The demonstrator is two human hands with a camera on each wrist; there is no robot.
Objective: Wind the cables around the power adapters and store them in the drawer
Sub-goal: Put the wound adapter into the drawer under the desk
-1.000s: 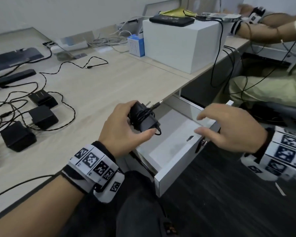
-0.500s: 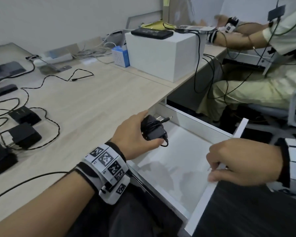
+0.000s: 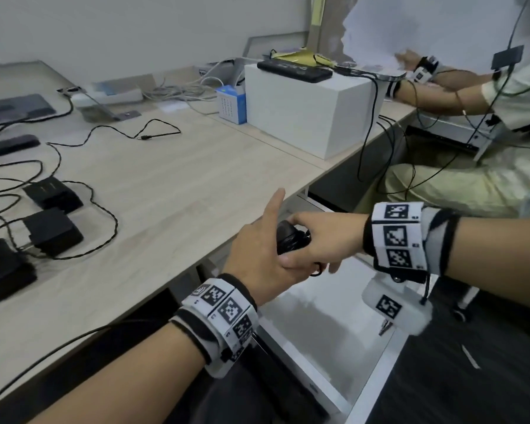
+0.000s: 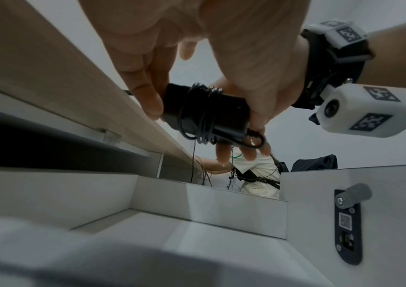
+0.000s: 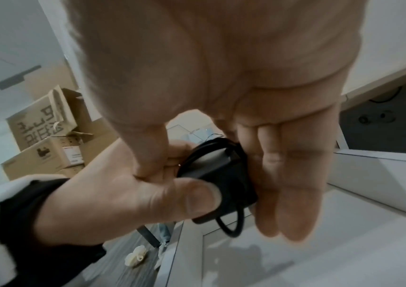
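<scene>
Far left edge of the worktop (image 3: 172, 182): three unwound adapters (image 3: 54, 229) lie among their loose cables (image 3: 103, 206); another loose cable (image 3: 153, 134) trails toward the back edge. Judged as work outstanding: each needs winding and storing.

Front edge, centre: left hand (image 3: 257, 255) grips one end of the wound adapter (image 3: 289, 238), thumb and fingers curled round it, index finger raised free. In the left wrist view the cable (image 4: 203, 116) sits in several turns about the body, with a short loop hanging from the end.

Right hand (image 3: 325, 240) grips the other end, thumb one side and fingers down the other. Both hands are on it; a handover looks likely, direction cannot be told.

The adapter is held just off the worktop's front edge, above the open drawer (image 4: 197, 205). What shows of the drawer floor is bare white; no stored adapter is visible. Estimate: one wound, none stored.

Clearance: drawer pulled well out, with open room straight below the adapter. The worktop's edge is just beside the left fingers. Drawer front (image 4: 381, 213) carries a lock latch on its inner face. A second person (image 3: 487, 166) sits at the right end, well apart.
</scene>
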